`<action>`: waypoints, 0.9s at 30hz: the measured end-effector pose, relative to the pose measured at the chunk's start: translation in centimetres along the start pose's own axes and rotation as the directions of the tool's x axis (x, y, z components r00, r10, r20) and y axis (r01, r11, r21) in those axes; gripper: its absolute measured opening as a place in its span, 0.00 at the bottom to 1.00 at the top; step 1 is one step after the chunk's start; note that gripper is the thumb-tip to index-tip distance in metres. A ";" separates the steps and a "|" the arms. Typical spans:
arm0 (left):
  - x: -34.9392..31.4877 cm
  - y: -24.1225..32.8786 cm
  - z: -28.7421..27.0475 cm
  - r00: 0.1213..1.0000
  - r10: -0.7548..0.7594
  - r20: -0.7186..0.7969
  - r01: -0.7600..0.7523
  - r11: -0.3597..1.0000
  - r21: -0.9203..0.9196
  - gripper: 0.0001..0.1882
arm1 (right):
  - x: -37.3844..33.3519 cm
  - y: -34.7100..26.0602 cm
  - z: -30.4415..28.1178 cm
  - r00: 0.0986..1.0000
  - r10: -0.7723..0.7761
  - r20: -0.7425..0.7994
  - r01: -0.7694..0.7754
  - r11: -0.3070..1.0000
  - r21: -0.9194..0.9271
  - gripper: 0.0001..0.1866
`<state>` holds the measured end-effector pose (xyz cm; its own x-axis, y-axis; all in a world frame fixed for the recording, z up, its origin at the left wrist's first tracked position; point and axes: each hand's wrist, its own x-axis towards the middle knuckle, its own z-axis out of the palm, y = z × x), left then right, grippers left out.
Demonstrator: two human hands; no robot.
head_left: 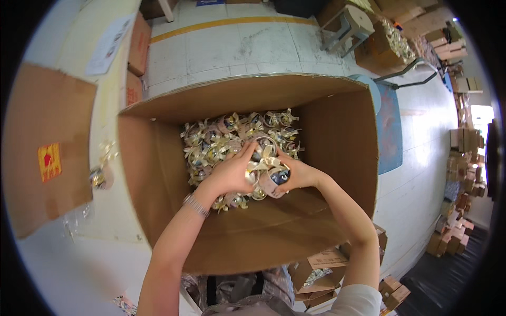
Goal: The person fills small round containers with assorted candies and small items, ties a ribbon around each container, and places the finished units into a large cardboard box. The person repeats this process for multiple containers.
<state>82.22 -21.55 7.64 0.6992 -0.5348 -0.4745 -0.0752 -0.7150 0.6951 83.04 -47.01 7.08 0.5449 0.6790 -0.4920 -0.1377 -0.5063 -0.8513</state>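
Both my hands are down inside a large open cardboard box [337, 121]. Between them is a small cluster of round, clear-and-pale ribboned ornaments [268, 181] with cream bows and shiny, coloured contents. My left hand [234, 171], with a metal bracelet at its wrist, curls around the cluster's left side. Around the right side, my right hand [298, 173] is closed, its fingers by a dark blue, glossy piece. Several more ornaments of this kind [213, 139] fill the bottom of the box beneath and beyond my hands. How many I hold is hard to make out.
On the pale table to the left lie a single ribboned ornament [98, 178] and a brown cardboard sheet [52, 116] with a red-yellow label. A stool [358, 21] and a blue hand trolley [390, 126] stand beyond the box. Cartons [316, 274] sit at lower right.
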 end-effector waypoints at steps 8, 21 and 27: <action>25.3 -9.0 8.7 0.901 -0.155 0.405 0.155 0.987 0.033 0.67 | 9.8 23.4 -6.1 0.973 0.228 -0.042 -0.219 0.962 0.166 0.50; 23.4 -13.2 9.5 0.982 -0.172 0.079 0.175 0.984 -0.028 0.71 | 13.0 26.6 -1.6 0.825 0.182 -0.535 -0.290 0.949 -0.124 0.42; 15.8 -11.8 10.9 0.923 -0.247 -0.294 0.236 0.969 -0.075 0.62 | 16.9 27.5 5.5 0.574 0.090 -0.814 -0.498 0.828 -0.259 0.42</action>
<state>86.35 -26.49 -13.92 0.8731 -0.1846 -0.4513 0.1451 -0.7852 0.6019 83.91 -46.54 -25.62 0.9735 -0.0891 -0.2108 -0.1712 -0.8945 -0.4129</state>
